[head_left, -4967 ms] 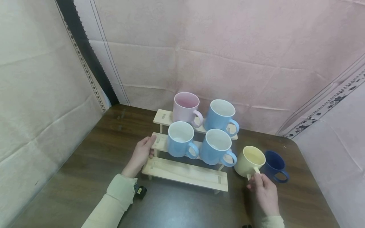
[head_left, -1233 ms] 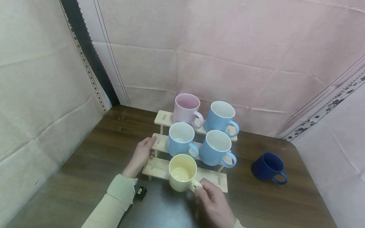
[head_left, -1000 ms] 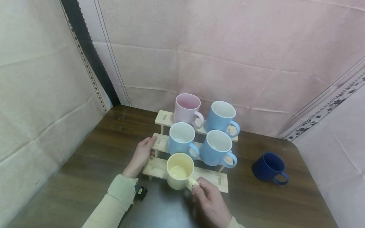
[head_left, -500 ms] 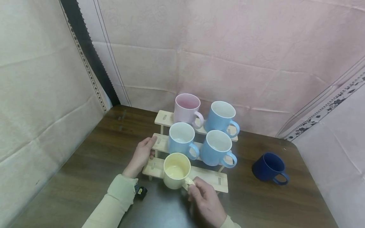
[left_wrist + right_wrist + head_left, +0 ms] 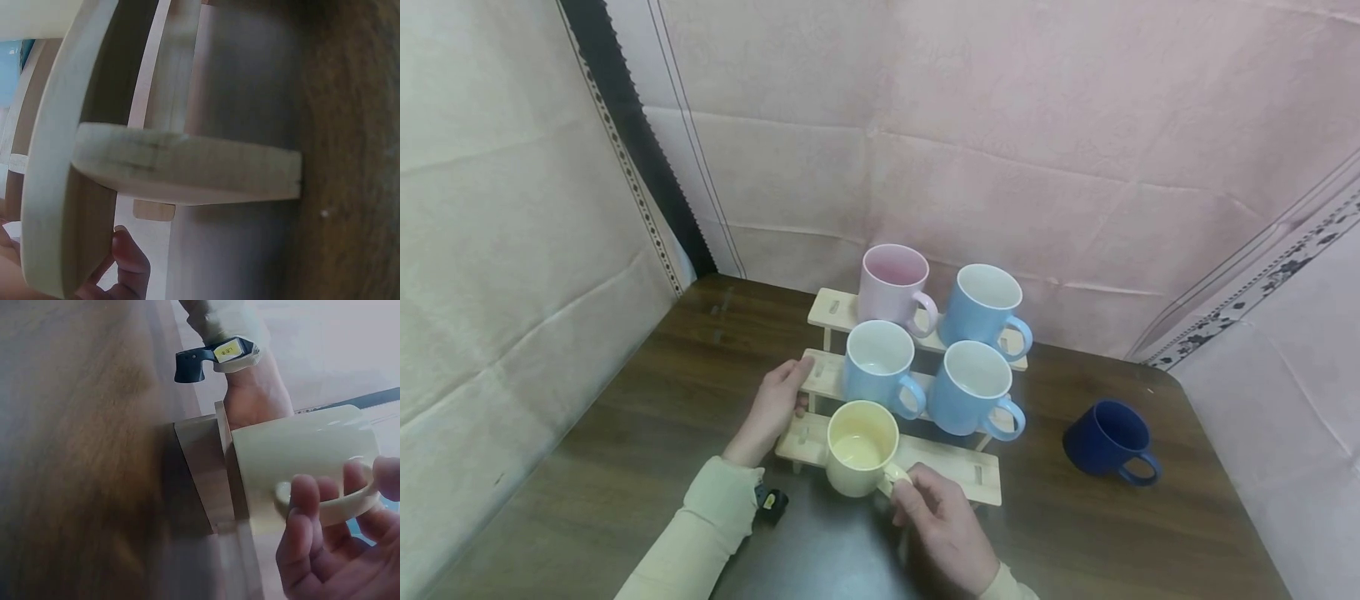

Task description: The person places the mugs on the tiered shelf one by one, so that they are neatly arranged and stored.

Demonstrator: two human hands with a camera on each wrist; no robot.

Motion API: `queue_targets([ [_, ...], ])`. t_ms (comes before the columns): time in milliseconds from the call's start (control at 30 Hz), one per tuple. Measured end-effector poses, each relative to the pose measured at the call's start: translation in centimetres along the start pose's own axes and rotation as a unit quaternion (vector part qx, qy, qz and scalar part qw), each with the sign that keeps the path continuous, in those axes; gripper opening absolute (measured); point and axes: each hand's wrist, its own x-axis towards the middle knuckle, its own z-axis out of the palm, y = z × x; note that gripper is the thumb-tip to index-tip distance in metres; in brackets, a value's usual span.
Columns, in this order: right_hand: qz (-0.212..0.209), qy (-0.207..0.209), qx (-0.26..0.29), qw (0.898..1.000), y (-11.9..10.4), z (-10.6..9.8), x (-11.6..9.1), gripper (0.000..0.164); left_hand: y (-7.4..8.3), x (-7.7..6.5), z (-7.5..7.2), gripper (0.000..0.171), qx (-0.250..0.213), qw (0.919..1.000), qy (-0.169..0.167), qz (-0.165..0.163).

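A wooden three-tier rack [image 5: 951,468] stands on the table. My left hand [image 5: 775,404] pinches the left end of its middle tier, thumb on top; in the left wrist view curled fingers [image 5: 131,261] show below the wood. At the left of the bottom tier sits a yellow mug [image 5: 856,450], upright, its base right at the board in the right wrist view. Its handle, turned toward the front right, is held by my right hand [image 5: 947,529], fingers curled around it. Behind it, two light blue mugs [image 5: 872,375] occupy the middle tier.
The top tier carries a pink mug [image 5: 883,287] and another light blue mug [image 5: 973,312]. A dark blue mug [image 5: 1101,442] lies tilted on its side on the table at right, handle toward the front. Pale cloth walls [image 5: 970,150] enclose the table's back and sides.
From the table at right, beside the dark blue mug, my right hand has brought the yellow mug onto the bottom tier, then slid it slightly left. My left hand has stayed on the rack.
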Motion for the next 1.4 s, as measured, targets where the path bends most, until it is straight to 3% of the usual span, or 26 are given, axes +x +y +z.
queue_targets([
  [267,0.013,0.01,-0.038,0.999,-0.6,0.0,-0.3,0.022,0.1,0.0,0.0,0.046,-0.003,1.0,-0.003,0.0],
  [533,0.025,0.043,-0.117,0.992,-1.3,-1.0,-1.5,0.041,0.0,0.1,0.1,0.047,-0.003,1.0,-0.002,-0.005],
  [700,0.071,0.065,-0.144,0.985,-1.6,-3.9,-2.6,0.041,-0.1,0.2,0.1,0.049,0.0,1.0,-0.003,-0.007],
  [867,0.141,0.107,-0.174,0.969,-1.8,-7.6,-4.4,0.038,-0.1,0.2,0.0,0.049,0.005,1.0,-0.003,-0.008],
  [933,0.139,0.13,-0.193,0.963,-1.7,-8.9,-5.2,0.036,-0.1,0.2,0.0,0.049,0.005,1.0,-0.002,-0.005],
  [1033,0.101,0.162,-0.229,0.954,-1.3,-10.9,-6.5,0.034,-0.1,0.1,0.0,0.047,0.004,1.0,0.002,-0.002],
  [1167,0.057,0.223,-0.256,0.939,-0.7,-13.6,-8.0,0.032,-0.1,0.1,0.0,0.046,0.003,1.0,0.006,0.0],
  [1233,0.064,0.274,-0.254,0.925,-0.4,-14.9,-8.4,0.032,-0.1,0.2,0.0,0.047,0.004,1.0,0.004,-0.001],
  [1400,0.123,0.418,-0.252,0.864,1.1,-18.1,-8.9,0.041,-0.1,0.2,0.0,0.048,0.007,1.0,-0.002,-0.002],
])
